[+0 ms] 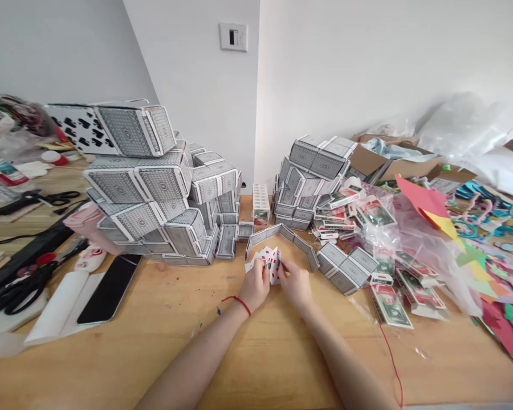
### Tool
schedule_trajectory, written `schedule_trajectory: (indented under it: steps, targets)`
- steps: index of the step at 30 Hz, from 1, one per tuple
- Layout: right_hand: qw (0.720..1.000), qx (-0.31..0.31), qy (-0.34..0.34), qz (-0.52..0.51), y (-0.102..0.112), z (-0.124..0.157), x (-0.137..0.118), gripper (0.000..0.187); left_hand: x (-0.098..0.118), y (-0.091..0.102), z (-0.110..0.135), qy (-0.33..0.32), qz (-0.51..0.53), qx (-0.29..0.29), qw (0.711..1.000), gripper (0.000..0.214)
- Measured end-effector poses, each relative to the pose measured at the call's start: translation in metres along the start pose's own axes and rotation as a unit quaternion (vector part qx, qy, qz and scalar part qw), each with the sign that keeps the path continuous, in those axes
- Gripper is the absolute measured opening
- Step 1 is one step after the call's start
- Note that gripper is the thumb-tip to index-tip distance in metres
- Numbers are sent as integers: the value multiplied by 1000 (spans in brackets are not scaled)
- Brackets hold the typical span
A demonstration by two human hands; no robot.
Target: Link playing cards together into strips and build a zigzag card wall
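My left hand, with a red string round its wrist, and my right hand meet at the middle of the wooden table. Both are closed on a small fan of playing cards with red pips facing up. Just behind the cards stands a bent chain of grey-backed card blocks. A big pile of cubes built from cards rises to the left. A smaller pile of the same cubes stands to the right.
A black phone lies on white paper at the left, near scissors and cables. Card boxes in plastic wrap and coloured paper scraps crowd the right side. Cardboard boxes sit by the wall.
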State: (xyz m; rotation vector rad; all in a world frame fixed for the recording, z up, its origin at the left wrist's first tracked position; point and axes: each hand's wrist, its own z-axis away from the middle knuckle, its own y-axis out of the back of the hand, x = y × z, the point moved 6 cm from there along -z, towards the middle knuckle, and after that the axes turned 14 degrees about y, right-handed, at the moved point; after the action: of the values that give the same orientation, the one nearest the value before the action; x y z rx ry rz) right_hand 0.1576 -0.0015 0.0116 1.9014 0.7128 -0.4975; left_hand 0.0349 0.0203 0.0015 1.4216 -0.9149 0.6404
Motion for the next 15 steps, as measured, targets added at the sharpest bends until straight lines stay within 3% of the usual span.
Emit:
schedule_trajectory:
  steps: [3, 9, 15]
  targets:
    - [998, 30, 12, 55, 0, 0, -3, 35, 0, 1, 0, 3, 5, 7, 1000, 6]
    - [995, 32, -3, -94, 1, -2, 4, 32, 0, 8, -2, 12, -18, 54, 998, 5]
    - [997, 10, 22, 79, -1, -2, 1, 33, 2, 2, -1, -6, -7, 18, 1000, 5]
